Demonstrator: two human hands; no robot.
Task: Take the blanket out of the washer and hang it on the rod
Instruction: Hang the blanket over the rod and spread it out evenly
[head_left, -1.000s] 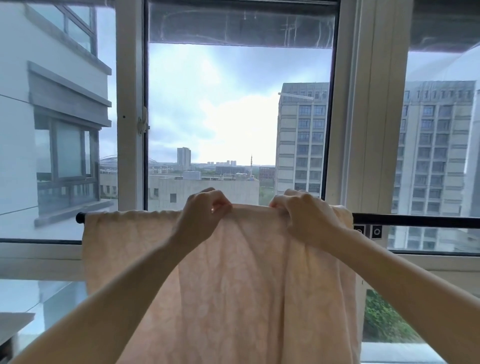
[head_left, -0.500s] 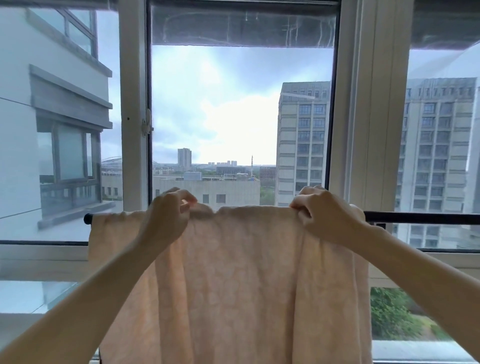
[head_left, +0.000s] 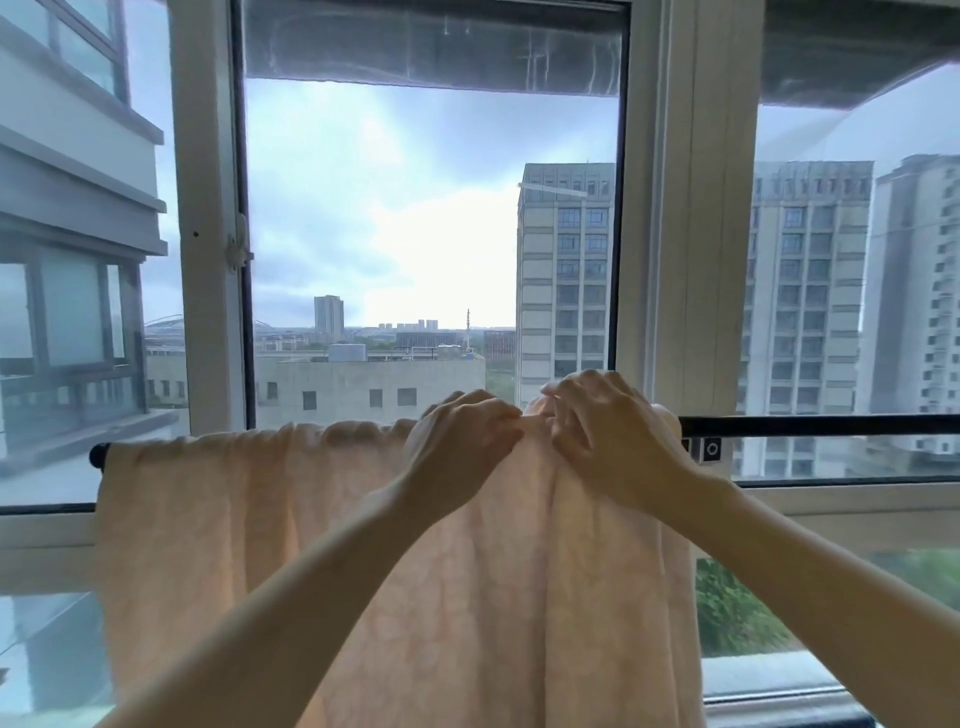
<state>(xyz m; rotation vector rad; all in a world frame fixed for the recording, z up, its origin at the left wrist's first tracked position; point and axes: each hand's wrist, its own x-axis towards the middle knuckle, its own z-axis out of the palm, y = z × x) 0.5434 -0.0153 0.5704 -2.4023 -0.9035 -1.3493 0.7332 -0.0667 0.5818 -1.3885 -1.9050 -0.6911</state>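
**Blanket over the rod, both hands at its top fold**

Head view: the peach blanket (head_left: 249, 519) hangs draped over the black rod (head_left: 810, 425), which runs across the lower middle of the frame in front of the window frame (head_left: 685, 260). The rod shows only as an end cap at the left and a bare stretch at the right; the rest lies under cloth.

The left hand (head_left: 460, 441) and right hand (head_left: 610, 431) sit just beside each other at the blanket's top fold, right of centre. The fingers (head_left: 488, 415) of both are curled down and clamped on a bunch of the cloth, the tips tucked out of sight behind knuckles and fabric.

The bottom of the frame cuts off the blanket's lower edge and both forearms. A small black-and-white fitting (head_left: 706, 449) under the rod at right is too small to identify. Tall buildings (head_left: 566, 270) stand beyond the glass.
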